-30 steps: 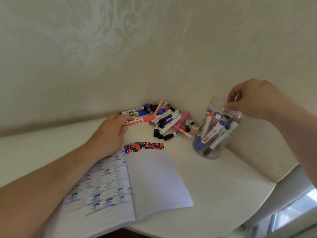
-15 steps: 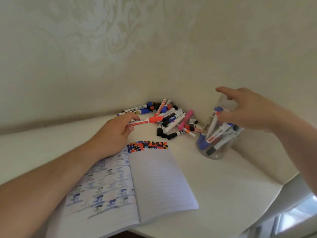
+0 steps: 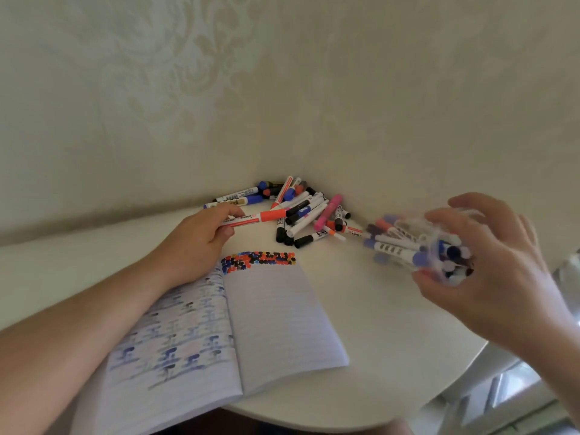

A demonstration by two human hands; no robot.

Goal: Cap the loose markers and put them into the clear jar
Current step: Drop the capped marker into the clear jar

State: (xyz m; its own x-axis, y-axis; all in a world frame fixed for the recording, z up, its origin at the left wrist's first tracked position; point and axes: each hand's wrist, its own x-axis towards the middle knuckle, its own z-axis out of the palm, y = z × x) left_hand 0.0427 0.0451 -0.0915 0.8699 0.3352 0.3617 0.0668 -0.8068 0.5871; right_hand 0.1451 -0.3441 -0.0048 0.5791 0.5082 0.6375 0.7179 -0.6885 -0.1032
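Orange-capped marker (image 3: 251, 218) sits in your left hand (image 3: 201, 235), fingers curled around its white barrel with the capped end pointing toward the pile (image 3: 301, 211). Your right hand (image 3: 489, 262) is wrapped around the clear jar (image 3: 439, 243), which is tipped over on its side just right of the pile, mouth toward it. That part is motion-blurred, so I can't say whether the markers at its mouth are spilling out or staying in.

Progress-wise, I'd call it somewhere in the middle. A decent bunch of markers sits in the jar, but the pile tucked into the corner is still big: black, blue, pink, orange and white ones lying across each other. A few small caps look loose around the near edge of the pile, though I can't tell for sure which markers are uncapped. So there's plenty left: cap whatever's open, then load the lot, starting with the one you're holding.

Surface is a pale cream tabletop (image 3: 376, 324) with a rounded edge. An open lined notebook (image 3: 276, 324) lies on the near side of the pile, with a band of coloured dots across the top of its right page and blurry blue marks on the left. Behind the pile, two walls with pale embossed wallpaper (image 3: 157, 73) meet in the corner.
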